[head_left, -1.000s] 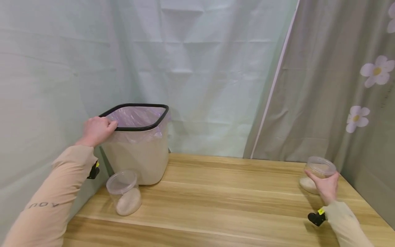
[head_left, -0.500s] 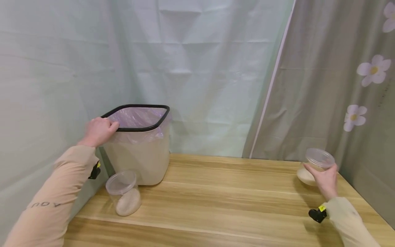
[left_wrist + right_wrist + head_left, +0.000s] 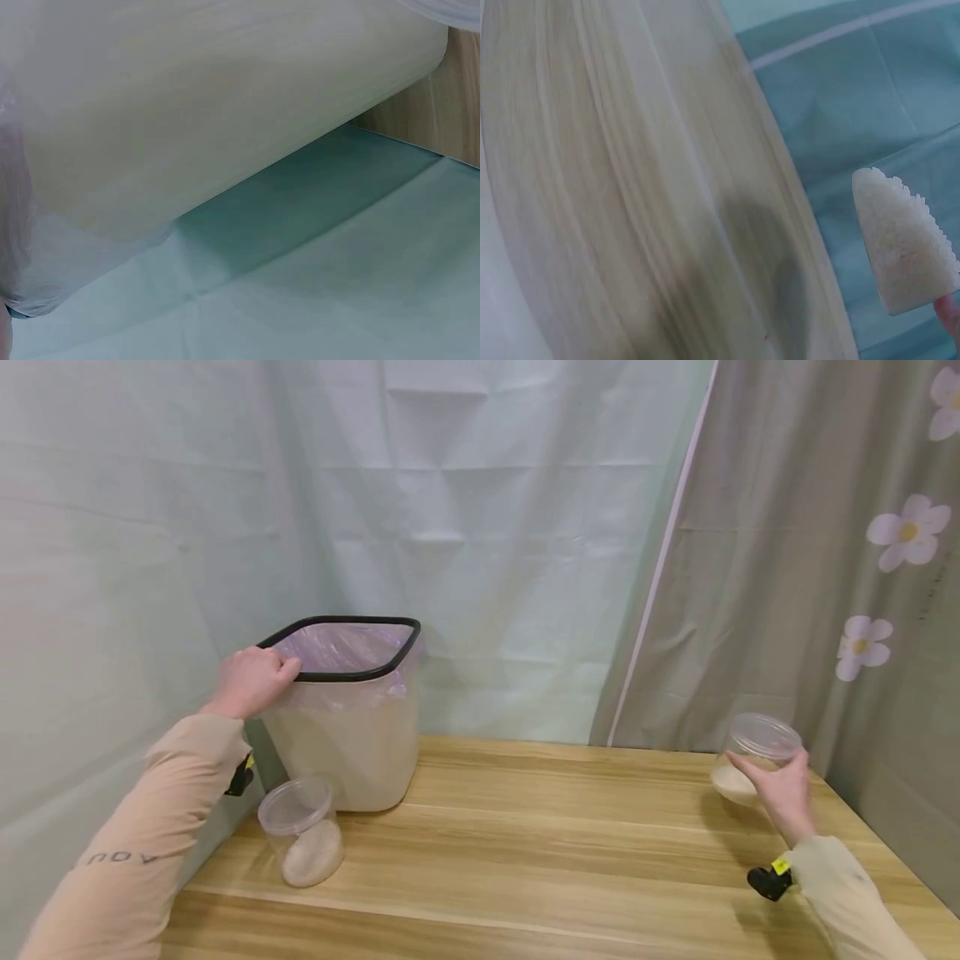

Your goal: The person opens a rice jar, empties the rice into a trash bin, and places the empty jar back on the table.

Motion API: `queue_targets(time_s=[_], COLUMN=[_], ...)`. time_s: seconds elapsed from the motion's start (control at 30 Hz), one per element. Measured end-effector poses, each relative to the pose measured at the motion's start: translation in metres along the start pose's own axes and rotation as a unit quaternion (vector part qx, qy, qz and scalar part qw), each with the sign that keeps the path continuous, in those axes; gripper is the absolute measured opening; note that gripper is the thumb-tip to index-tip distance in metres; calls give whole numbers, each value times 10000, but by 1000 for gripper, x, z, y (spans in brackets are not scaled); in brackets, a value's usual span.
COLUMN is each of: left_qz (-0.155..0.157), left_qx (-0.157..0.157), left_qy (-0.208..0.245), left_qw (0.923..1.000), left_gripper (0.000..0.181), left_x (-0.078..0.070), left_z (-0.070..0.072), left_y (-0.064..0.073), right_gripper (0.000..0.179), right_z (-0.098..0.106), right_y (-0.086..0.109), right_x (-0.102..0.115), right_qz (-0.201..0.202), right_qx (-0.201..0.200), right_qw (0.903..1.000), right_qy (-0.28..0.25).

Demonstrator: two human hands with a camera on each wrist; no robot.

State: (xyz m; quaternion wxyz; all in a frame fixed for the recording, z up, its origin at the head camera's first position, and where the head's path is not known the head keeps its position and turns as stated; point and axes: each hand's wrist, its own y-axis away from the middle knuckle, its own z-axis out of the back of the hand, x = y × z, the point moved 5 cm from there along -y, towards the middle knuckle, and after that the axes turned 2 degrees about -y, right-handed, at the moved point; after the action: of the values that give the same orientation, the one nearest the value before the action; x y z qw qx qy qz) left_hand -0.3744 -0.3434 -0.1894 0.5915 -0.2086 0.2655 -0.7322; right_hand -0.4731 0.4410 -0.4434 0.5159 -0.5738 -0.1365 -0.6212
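In the head view my left hand (image 3: 255,681) grips the near left corner of the black rim of a cream trash bin (image 3: 352,735) lined with a translucent bag. At far right my right hand (image 3: 783,789) holds a clear plastic jar (image 3: 761,735) by its side, with the thumb on the left. The jar hangs tilted above the table, its shadow below. White rice-like grains (image 3: 904,244) fill its lower part in the right wrist view. A second clear jar (image 3: 300,831) with similar pale contents stands in front of the bin. The left wrist view shows mostly the bin's side (image 3: 225,97).
Both things stand on or over a wood-grain table (image 3: 540,835). A pale green curtain (image 3: 510,568) hangs behind and on the left, close to the bin. On the right is a grey curtain (image 3: 757,568) with white flowers.
My right hand has lifted the jar off the table and carried it slightly left. The bin's top, with my left hand on it, has shifted a little right. The second jar has stayed put.
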Motion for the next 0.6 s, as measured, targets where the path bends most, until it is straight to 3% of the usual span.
queue_targets(time_s=[0.1, 0.3, 0.53, 0.6], left_qz=[-10, -94, -139, -174], left_qx=[4, -96, -156, -190], left_qy=[-5, 45, 128, 168], left_qw=[10000, 9999, 9997, 9995], left_gripper=[41, 42, 41, 41], left_x=[-2, -11, -26, -29], left_z=[3, -3, -10, -10], left_y=[1, -3, -9, -11], right_gripper=[108, 99, 91, 90], right_z=[-6, -12, -2, -2], right_y=[1, 2, 65, 68], right_x=[6, 25, 148, 155], right_qz=[89, 332, -20, 17], right_qx=[91, 263, 573, 604], right_qw=[9999, 9989, 9974, 9969], right_qy=[3, -202, -444, -513])
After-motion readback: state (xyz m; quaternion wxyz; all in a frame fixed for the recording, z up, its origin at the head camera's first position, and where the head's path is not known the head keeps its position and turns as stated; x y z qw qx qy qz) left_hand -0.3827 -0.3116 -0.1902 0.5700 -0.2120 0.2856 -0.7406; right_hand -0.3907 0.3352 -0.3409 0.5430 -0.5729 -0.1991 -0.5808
